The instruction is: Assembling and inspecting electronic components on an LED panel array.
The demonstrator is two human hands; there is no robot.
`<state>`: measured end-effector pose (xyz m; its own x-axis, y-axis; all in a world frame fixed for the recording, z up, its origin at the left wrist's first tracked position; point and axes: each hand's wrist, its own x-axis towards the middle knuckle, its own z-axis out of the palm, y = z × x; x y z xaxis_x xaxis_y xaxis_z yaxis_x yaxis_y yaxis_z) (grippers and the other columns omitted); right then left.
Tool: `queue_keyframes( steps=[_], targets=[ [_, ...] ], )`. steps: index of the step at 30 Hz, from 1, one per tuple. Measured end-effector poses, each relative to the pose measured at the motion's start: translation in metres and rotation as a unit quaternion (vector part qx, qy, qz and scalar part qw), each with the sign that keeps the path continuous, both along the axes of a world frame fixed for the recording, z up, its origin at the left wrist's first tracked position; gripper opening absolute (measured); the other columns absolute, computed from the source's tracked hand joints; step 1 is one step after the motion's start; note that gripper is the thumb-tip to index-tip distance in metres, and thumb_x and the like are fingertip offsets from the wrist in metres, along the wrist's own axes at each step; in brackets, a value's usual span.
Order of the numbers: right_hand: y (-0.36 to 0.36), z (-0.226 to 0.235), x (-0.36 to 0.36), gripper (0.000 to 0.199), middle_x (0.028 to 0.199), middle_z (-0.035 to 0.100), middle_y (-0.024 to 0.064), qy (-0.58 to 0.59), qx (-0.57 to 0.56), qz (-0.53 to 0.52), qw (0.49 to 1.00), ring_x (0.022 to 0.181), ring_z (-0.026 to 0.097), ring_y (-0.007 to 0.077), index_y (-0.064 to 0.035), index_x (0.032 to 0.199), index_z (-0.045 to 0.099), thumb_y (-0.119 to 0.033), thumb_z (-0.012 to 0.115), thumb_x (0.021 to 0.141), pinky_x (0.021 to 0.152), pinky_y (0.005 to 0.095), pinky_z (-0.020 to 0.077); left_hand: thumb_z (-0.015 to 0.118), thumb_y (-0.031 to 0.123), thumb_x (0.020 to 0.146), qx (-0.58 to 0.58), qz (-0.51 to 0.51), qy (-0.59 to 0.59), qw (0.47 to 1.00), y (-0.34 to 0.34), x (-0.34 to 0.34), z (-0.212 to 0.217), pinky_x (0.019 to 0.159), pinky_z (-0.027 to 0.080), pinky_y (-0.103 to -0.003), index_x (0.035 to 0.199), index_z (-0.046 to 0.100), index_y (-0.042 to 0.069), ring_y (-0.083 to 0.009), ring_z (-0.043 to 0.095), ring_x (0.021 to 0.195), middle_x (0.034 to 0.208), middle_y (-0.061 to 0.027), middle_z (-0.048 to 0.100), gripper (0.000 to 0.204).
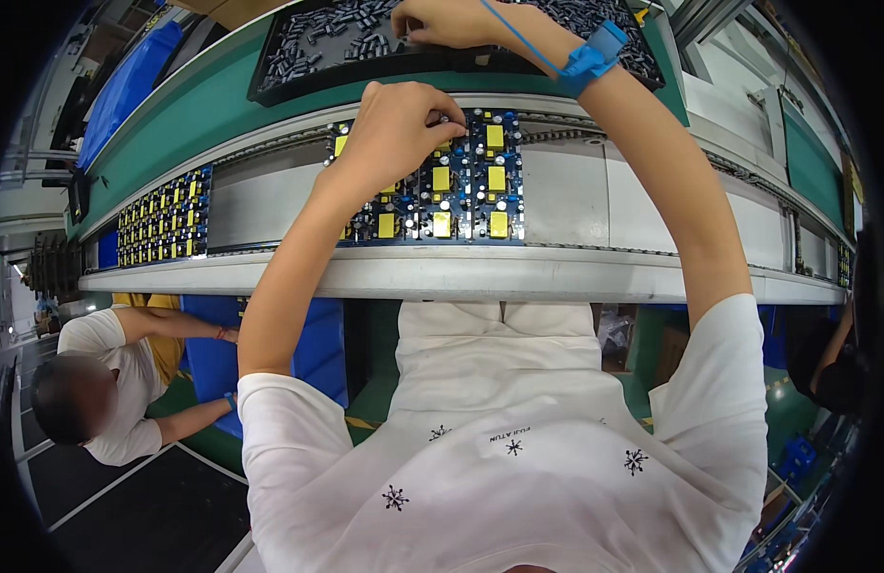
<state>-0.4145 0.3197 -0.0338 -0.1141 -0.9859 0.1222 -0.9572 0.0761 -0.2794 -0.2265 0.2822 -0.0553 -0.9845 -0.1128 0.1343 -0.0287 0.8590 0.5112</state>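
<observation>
My left hand [394,129] was closed, fingertips pinched on a small component pressed into the blue circuit panel [461,181] directly beneath it on the conveyor [614,201]. My right hand [442,21], wearing a blue wrist strap [595,53], reached beyond into the black parts tray [299,57], fingers curled among loose capacitors; whether it gripped one I could not tell.

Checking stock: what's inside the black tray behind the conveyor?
The black tray holds many small dark cylindrical parts. The right hand reaches in and covers some; its fingertips hide whether it holds one.
</observation>
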Motion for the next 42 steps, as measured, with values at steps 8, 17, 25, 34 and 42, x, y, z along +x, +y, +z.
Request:
queue_keyframes(
  steps=[8,17,25,34,42],
  targets=[
    [0.048,0.022,0.026,0.017,0.093,0.064,0.0181,-0.027,-0.206,0.043,0.977,0.086,0.061,0.0362,-0.0007,0.096,0.063,-0.012,0.057,0.084,0.078,0.0424,0.0492,0.072,0.021,0.08,-0.009,-0.012,0.017,1.0,-0.008,0.002,-0.006,0.077,0.04,-0.036,0.084,0.074,0.007,-0.0255,0.063,0.069,0.071,-0.0095,0.067,0.015],
    [0.101,0.016,0.03,0.017,0.091,0.063,0.017,-0.152,-0.136,-0.007,0.979,0.085,0.061,0.0353,-0.0014,0.094,0.062,-0.014,0.061,0.083,0.077,0.0432,0.0486,0.072,0.02,0.079,0.004,-0.008,0.014,1.0,-0.01,0.002,-0.005,0.078,0.04,-0.035,0.085,0.074,0.007,-0.0252,0.063,0.069,0.071,-0.0091,0.067,0.014],
    [0.163,-0.01,0.033,0.015,0.094,0.056,0.0018,-0.189,-0.121,-0.011,0.974,0.078,0.05,0.0099,-0.0039,0.103,0.058,-0.005,0.054,0.088,0.07,0.0255,0.0438,0.072,0.019,0.08,0.011,-0.025,0.028,0.999,-0.009,0.002,-0.01,0.08,0.038,-0.034,0.085,0.074,0.007,-0.0238,0.063,0.07,0.072,-0.008,0.068,0.013],
    [0.177,-0.012,0.045,0.014,0.093,0.055,0.003,-0.247,-0.073,-0.047,0.965,0.079,0.05,0.0106,-0.0018,0.101,0.057,-0.003,0.052,0.087,0.071,0.0248,0.0434,0.072,0.02,0.079,-0.055,-0.04,0.046,0.997,-0.009,0.003,-0.008,0.076,0.036,-0.034,0.083,0.074,0.009,-0.0239,0.062,0.075,0.073,-0.0066,0.068,0.011],
    [0.169,-0.015,0.05,0.014,0.095,0.056,0.0035,-0.247,-0.075,-0.029,0.966,0.082,0.052,0.0103,-0.0001,0.103,0.059,-0.003,0.053,0.091,0.072,0.0244,0.0459,0.074,0.015,0.078,-0.101,-0.065,0.099,0.988,-0.003,0.007,-0.003,0.062,0.047,-0.03,0.089,0.072,0.004,-0.0206,0.058,0.063,0.067,-0.009,0.062,0.015]
  ],
)
